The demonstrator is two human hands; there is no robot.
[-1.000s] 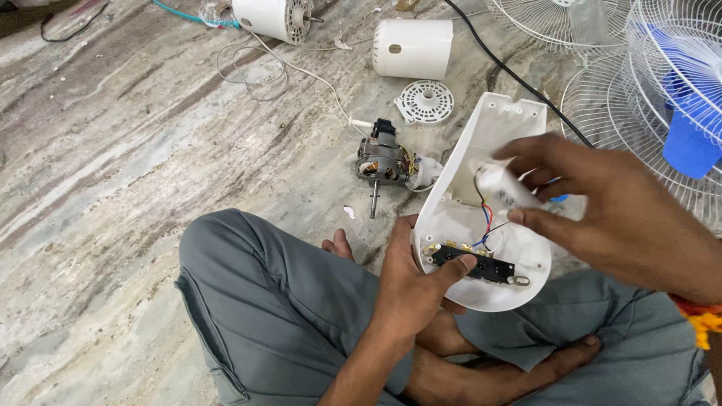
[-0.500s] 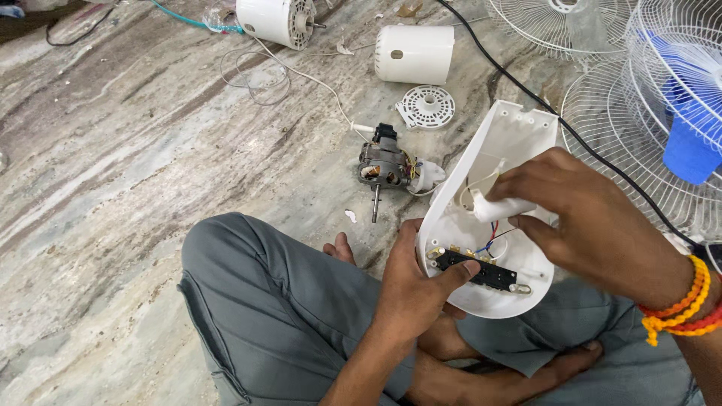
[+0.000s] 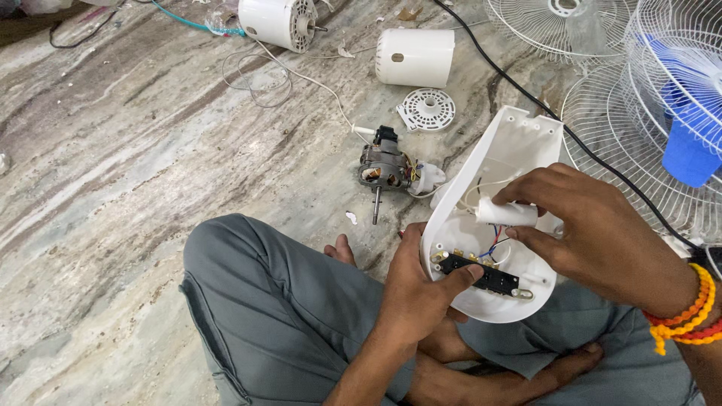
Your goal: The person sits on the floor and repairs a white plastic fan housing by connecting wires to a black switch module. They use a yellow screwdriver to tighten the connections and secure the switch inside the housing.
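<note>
Left hand [image 3: 417, 289] grips the white fan housing [image 3: 511, 150] over the lap, thumb on the black switch strip [image 3: 485, 277]. Right hand [image 3: 594, 225] pinches a white capacitor [image 3: 505, 213]; wire ends hidden beneath the fingers.

Floor [image 3: 113, 195] to the person's left: bare stone, open approach. Ahead of the knee [image 3: 248, 271], a bare motor [image 3: 383, 167] with its shaft pointing toward the lap sits just beside the white housing [image 3: 519, 143]. Beyond it lie a round vent cap [image 3: 426, 110], a white cylinder cover [image 3: 415, 57] and a second motor [image 3: 277, 21], with loose wire [image 3: 256, 79] looped between. A black cable [image 3: 526, 94] runs diagonally behind the housing. Right side is blocked by wire fan guards [image 3: 639, 128].
</note>
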